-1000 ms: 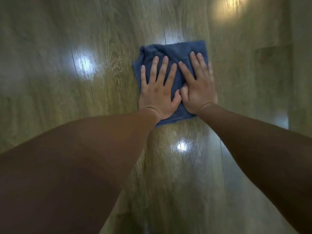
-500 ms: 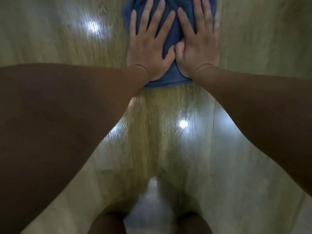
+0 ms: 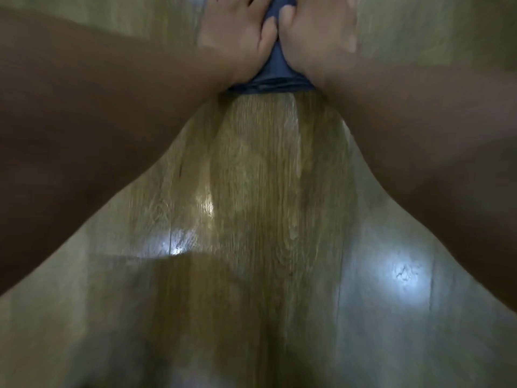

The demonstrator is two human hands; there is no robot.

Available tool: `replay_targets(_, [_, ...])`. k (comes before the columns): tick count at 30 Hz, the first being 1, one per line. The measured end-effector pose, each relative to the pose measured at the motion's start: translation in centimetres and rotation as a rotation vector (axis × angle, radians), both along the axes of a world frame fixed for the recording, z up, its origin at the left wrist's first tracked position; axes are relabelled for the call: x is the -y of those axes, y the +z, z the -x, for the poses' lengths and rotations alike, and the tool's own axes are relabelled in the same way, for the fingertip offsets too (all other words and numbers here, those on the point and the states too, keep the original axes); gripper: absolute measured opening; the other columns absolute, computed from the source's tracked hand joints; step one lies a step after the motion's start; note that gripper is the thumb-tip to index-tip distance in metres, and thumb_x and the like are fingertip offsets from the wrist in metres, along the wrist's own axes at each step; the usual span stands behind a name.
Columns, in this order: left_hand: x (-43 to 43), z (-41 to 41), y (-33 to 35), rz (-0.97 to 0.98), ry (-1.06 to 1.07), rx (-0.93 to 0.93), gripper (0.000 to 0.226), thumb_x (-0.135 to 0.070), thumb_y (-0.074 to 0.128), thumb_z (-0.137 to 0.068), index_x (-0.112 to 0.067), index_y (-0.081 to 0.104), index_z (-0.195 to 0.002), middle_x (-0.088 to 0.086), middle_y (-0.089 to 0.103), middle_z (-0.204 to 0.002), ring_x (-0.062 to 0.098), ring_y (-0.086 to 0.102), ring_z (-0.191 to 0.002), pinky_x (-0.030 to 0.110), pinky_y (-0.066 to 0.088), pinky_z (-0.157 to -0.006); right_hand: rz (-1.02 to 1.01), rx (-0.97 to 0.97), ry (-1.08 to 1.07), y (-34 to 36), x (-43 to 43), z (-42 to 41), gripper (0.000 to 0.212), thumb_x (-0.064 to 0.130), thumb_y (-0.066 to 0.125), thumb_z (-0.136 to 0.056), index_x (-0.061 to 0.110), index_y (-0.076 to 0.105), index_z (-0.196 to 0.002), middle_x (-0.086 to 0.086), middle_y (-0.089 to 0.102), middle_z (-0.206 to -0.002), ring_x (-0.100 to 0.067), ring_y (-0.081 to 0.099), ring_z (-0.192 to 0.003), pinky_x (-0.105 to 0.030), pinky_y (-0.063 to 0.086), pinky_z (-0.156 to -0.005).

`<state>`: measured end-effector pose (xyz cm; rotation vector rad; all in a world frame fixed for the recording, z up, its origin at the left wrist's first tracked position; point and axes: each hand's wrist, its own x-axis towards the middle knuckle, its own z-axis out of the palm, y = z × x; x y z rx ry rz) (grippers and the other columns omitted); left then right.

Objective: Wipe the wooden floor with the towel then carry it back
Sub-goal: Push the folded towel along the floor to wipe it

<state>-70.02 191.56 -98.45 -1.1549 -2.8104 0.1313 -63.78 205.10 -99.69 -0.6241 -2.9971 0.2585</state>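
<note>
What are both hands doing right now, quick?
Left hand: open, palm pressing flat on the blue towel; fingertips out of frame.
Right hand: open, palm pressing the same towel; fingertips out of frame.

1. Glossy wooden floor (image 3: 257, 191), plank grain running lengthwise, fills the view on the near side of the fingers (image 3: 267, 32).
2. Bright light reflections (image 3: 402, 275) gleam near-right and near-left of them; blur softens detail.

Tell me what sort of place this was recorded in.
Probably an indoor room, perhaps a home: the glossy wooden floor is laid in planks and carries a bright light reflection, and the left hand and right hand press a blue towel onto it.
</note>
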Motion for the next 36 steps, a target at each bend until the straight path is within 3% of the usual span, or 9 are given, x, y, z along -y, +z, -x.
replay_targets(3, [0.8, -2.0, -1.8, -0.056, 0.057, 0.146, 0.06, -0.04, 0.018, -0.099, -0.021, 0.024, -0.155, 0.008, 0.028, -0.16, 0.029, 0.025, -0.147, 0.046, 0.017, -0.119, -0.02, -0.024, 0.04, -0.4, 0.8, -1.3, 0.045, 0.036, 0.026, -0.099, 0.02, 0.05, -0.134, -0.011, 0.052, -0.142, -0.028, 0.043, -0.134, -0.041, 0.028, -0.11])
replay_targets(5, [1.6, -4.2, -1.7, -0.067, 0.064, 0.168, 0.06, -0.038, 0.02, -0.1, -0.02, 0.02, -0.157, 0.007, 0.019, -0.164, 0.029, 0.016, -0.15, 0.047, 0.012, -0.121, -0.015, 0.012, 0.042, -0.5, 1.7, -3.3, 0.056, 0.035, 0.026, -0.1, 0.022, 0.031, -0.154, -0.013, 0.027, -0.162, -0.028, 0.02, -0.151, -0.045, 0.015, -0.121])
replay_targets(8, [4.6, -9.7, -1.4, -0.091, 0.059, 0.218, 0.06, -0.038, 0.023, -0.101, -0.019, 0.02, -0.157, 0.007, 0.017, -0.165, 0.03, 0.012, -0.151, 0.048, 0.011, -0.122, 0.061, 0.083, 0.053, -0.3, 4.4, -8.7, 0.06, 0.037, 0.026, -0.102, 0.024, 0.018, -0.159, -0.011, 0.005, -0.168, -0.027, 0.002, -0.155, -0.047, 0.006, -0.125])
replay_targets(12, [11.6, -22.6, -0.7, -0.146, 0.079, 0.282, 0.06, -0.036, 0.034, -0.099, -0.02, 0.026, -0.156, 0.007, 0.02, -0.164, 0.03, 0.015, -0.151, 0.05, 0.013, -0.121, 0.122, 0.113, 0.077, 0.7, 11.3, -21.0, 0.066, 0.036, 0.03, -0.095, 0.022, 0.022, -0.159, -0.012, 0.008, -0.167, -0.029, 0.004, -0.155, -0.048, 0.006, -0.125])
replay_targets(18, [20.3, -40.9, -0.4, -0.16, 0.122, 0.383, 0.065, -0.03, 0.047, -0.079, -0.014, 0.047, -0.142, 0.012, 0.039, -0.154, 0.035, 0.03, -0.144, 0.061, 0.027, -0.108, 0.122, 0.155, 0.119, -0.2, 20.6, -39.6, 0.07, 0.035, 0.045, -0.081, 0.016, 0.046, -0.148, -0.018, 0.022, -0.161, -0.036, 0.02, -0.15, -0.059, 0.023, -0.115])
replay_targets(23, [16.8, -35.0, -0.5, -0.182, 0.139, 0.395, 0.061, -0.035, 0.04, -0.09, -0.018, 0.044, -0.148, 0.008, 0.029, -0.161, 0.032, 0.019, -0.151, 0.062, 0.02, -0.117, 0.146, 0.097, 0.089, -0.1, 17.7, -33.9, 0.066, 0.036, 0.037, -0.088, 0.017, 0.041, -0.151, -0.017, 0.024, -0.162, -0.033, 0.016, -0.151, -0.057, 0.019, -0.118])
replay_targets(27, [11.5, -24.8, -1.1, -0.201, 0.124, 0.363, 0.064, -0.04, 0.027, -0.093, -0.021, 0.032, -0.154, 0.006, 0.019, -0.165, 0.028, 0.008, -0.153, 0.058, 0.01, -0.121, 0.165, 0.103, 0.034, 0.2, 12.4, -23.9, 0.068, 0.038, 0.027, -0.091, 0.021, 0.028, -0.156, -0.015, 0.013, -0.166, -0.03, 0.006, -0.154, -0.051, 0.007, -0.123])
replay_targets(32, [4.7, -11.3, -2.4, -0.134, 0.193, 0.329, 0.065, -0.04, 0.02, -0.094, -0.022, 0.019, -0.157, 0.004, 0.009, -0.167, 0.027, 0.001, -0.153, 0.056, 0.001, -0.122, 0.117, 0.06, 0.04, -0.5, 5.6, -10.3, 0.06, 0.037, 0.03, -0.098, 0.024, 0.026, -0.157, -0.011, 0.01, -0.167, -0.028, 0.004, -0.155, -0.048, 0.007, -0.125])
replay_targets(36, [3.9, -9.6, -2.2, -0.1, 0.189, 0.325, 0.062, -0.037, 0.02, -0.099, -0.02, 0.015, -0.158, 0.004, 0.007, -0.167, 0.028, -0.001, -0.153, 0.054, 0.0, -0.122, 0.109, 0.082, 0.055, -0.3, 4.6, -7.7, 0.058, 0.034, 0.031, -0.1, 0.026, 0.025, -0.157, -0.009, 0.009, -0.168, -0.026, 0.003, -0.155, -0.046, 0.007, -0.125])
